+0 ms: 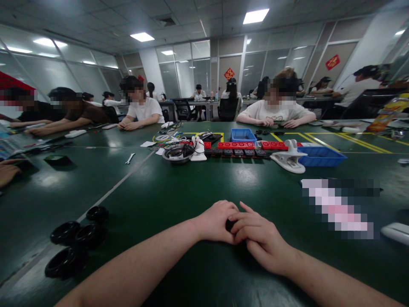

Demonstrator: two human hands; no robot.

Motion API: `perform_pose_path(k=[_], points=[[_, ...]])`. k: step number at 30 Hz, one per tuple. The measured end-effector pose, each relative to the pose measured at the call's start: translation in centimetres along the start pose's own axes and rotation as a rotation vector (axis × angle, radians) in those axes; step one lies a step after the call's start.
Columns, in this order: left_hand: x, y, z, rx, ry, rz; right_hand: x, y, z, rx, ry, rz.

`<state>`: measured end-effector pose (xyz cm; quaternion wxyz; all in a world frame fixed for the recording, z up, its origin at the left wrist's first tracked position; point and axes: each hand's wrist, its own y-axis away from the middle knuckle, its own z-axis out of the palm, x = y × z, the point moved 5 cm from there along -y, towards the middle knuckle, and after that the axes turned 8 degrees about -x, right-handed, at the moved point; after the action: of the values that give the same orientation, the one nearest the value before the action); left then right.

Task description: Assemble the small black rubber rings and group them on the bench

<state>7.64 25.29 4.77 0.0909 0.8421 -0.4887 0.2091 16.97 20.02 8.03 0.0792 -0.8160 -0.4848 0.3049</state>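
Near the front middle of the green table (179,187), my left hand (219,221) is closed around a small black object (230,224), which is mostly hidden by the fingers. My right hand (260,236) meets it from the right, its fingertips pressed on the same black object and one finger raised. What the object is cannot be made out. Several glossy black rings (65,232) lie on the table to the left of my forearms.
Across the table are a metal bowl (178,153), a red power strip (235,145), a white clamp stand (290,157) and blue trays (321,156). A wrench (130,158) lies left of centre. A blurred flat item (338,207) is at right. People sit opposite.
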Motion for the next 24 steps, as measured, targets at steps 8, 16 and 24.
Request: perform_pose_path(k=[8, 16, 24], points=[[0.2, 0.3, 0.1, 0.095, 0.025, -0.098, 0.8, 0.3, -0.6, 0.183, 0.232, 0.186], [1.0, 0.3, 0.8, 0.147, -0.048, -0.236, 2.6, 0.1, 0.4, 0.094, 0.217, 0.437], [0.4, -0.1, 0.4, 0.105, -0.073, -0.162, 2.3, 0.0, 0.5, 0.054, 0.194, 0.424]])
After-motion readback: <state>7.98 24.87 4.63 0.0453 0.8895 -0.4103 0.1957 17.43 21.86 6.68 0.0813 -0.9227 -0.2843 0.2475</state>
